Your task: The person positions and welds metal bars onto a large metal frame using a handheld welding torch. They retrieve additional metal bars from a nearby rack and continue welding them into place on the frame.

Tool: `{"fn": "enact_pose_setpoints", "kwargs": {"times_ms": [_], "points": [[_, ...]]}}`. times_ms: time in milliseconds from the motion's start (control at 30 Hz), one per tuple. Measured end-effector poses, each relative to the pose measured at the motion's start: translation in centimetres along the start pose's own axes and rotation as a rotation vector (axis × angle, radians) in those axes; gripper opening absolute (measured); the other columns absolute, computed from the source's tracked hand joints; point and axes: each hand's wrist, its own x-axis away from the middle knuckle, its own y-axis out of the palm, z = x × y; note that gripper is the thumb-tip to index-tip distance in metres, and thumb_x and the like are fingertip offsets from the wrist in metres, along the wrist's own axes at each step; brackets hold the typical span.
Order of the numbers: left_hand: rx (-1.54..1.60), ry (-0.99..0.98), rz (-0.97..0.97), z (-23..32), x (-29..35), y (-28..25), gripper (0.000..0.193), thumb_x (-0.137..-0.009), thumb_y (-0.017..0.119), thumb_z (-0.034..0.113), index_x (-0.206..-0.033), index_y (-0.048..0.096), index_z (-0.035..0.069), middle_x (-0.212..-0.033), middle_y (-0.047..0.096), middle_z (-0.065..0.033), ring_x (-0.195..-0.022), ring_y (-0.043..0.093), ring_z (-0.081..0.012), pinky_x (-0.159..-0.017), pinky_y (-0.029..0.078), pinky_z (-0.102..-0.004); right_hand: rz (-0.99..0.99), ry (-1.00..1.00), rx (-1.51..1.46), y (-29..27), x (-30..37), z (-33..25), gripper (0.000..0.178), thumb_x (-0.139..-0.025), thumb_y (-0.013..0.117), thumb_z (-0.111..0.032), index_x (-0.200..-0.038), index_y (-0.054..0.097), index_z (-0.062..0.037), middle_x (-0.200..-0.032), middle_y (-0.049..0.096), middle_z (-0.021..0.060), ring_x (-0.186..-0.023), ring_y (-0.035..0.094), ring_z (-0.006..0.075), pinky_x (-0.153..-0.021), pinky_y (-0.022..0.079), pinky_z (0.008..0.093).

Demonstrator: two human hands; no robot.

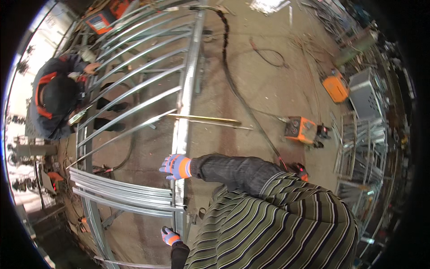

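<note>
A large galvanised metal frame (134, 89) with curved crossbars lies on the concrete floor. Its long straight rail (184, 112) runs down the middle of the picture. My right hand (175, 166), in a blue and orange glove, closes over this rail, just above a stack of curved bars (121, 195). My left hand (169, 235), gloved the same way, holds the same rail lower down, close to my striped top. A thin yellowish bar (204, 119) sticks out sideways from the rail above my right hand.
Another person (56, 96) in a dark and orange jacket crouches at the frame's left side, one hand (92, 68) on it. Orange welding machines (300, 129) (336, 87) stand to the right, a black cable (242, 98) crosses the floor, and metal racks (358, 143) line the right edge.
</note>
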Motion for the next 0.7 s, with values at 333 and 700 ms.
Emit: {"fn": "enact_pose_setpoints", "kwargs": {"times_ms": [333, 700], "points": [[-0.048, -0.057, -0.009, -0.4, -1.2, -0.6, 0.036, -0.095, 0.063, 0.024, -0.123, 0.066, 0.000, -0.113, 0.071, -0.0169, -0.102, 0.068, -0.0286, -0.092, 0.052, -0.0397, 0.016, 0.366, -0.330, -5.1, 30.3, 1.2, 0.048, -0.093, 0.064, -0.041, -0.128, 0.065, -0.0094, -0.117, 0.069, 0.0184, -0.109, 0.064, 0.0386, -0.095, 0.051, 0.0472], [0.698, 0.407, 0.388, 25.5, 10.6, 8.7, 0.059, -0.089, 0.054, -0.010, -0.147, 0.048, 0.000, -0.142, 0.056, -0.0152, -0.134, 0.052, -0.0264, -0.115, 0.036, -0.0375, 0.133, 0.434, -0.400, -13.7, 37.1, 14.8, 0.036, -0.092, 0.067, -0.031, -0.120, 0.069, -0.0085, -0.105, 0.071, 0.0193, -0.098, 0.066, 0.0389, -0.088, 0.053, 0.0462]]}}
